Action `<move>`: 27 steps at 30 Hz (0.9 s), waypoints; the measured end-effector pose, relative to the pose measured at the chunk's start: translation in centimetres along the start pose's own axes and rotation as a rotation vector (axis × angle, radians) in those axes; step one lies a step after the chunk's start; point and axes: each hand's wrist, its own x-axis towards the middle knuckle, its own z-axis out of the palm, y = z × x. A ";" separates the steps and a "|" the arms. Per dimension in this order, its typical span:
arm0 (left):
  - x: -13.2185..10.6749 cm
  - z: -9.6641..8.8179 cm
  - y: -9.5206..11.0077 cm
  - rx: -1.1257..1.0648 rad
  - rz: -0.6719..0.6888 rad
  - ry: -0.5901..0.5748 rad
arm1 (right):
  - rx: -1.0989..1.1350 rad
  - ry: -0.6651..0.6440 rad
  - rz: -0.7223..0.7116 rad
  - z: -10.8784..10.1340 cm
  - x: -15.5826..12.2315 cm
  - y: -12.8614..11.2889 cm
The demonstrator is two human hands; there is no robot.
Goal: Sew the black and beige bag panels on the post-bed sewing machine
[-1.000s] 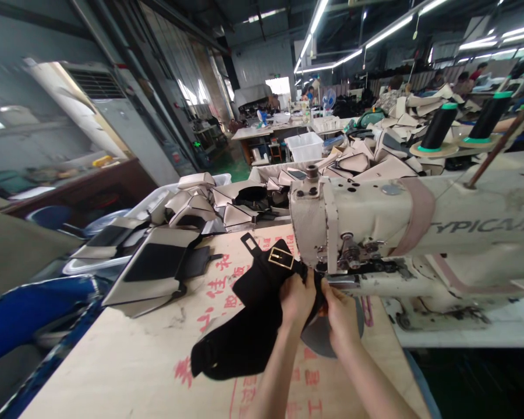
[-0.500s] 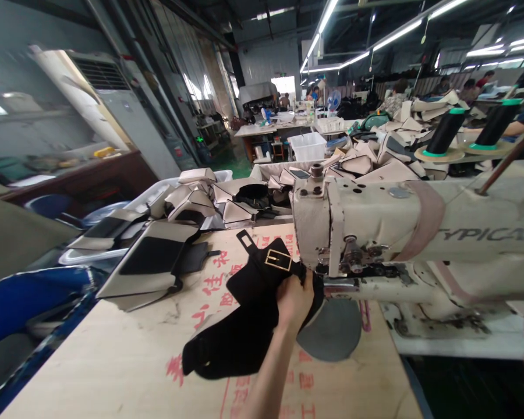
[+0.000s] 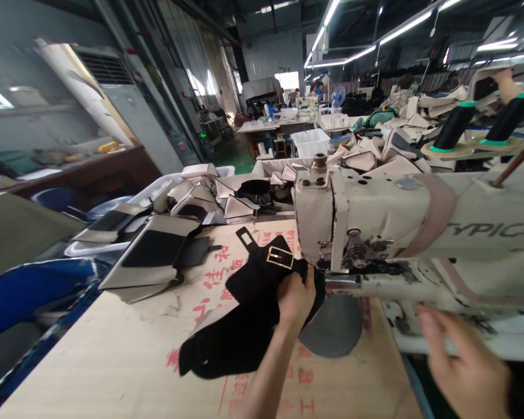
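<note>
Holding the soft black piece (image 3: 240, 331) near its right edge, the left hand (image 3: 296, 297) pinches it just beside the near end of a sewing machine (image 3: 375, 215). The right hand (image 3: 460, 355) is off to the right, a bit blurry, with its thumb and fingers apart. The black piece lies on a pale wooden board (image 3: 113, 366), in the middle of the scene. It is dark and dull, with a wide, floppy part on the near left. On top sits a shiny gold buckle (image 3: 280, 258) — a box shape with a bar in it. A short black strap (image 3: 254, 248) sticks out at the far left, with a pale slot at its tip. Right of the left hand is a round grey shape (image 3: 334, 329).

Big dark letters on the machine read "TYPICA" — then the picture's edge cuts them off. Red Chinese writing runs over the board; I can read 佳 and 和, but some signs are too small.
</note>
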 end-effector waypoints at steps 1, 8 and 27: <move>0.0 0.0 0.0 0.003 0.000 -0.007 | 0.073 -0.151 -0.050 2.0 0.1 -3.3; 0.6 0.4 -0.6 -0.007 0.054 -0.016 | -0.099 -0.483 0.075 10.9 2.7 -13.0; 1.9 0.3 -0.1 0.019 0.115 0.009 | 1.092 -0.221 0.962 13.3 1.0 -13.7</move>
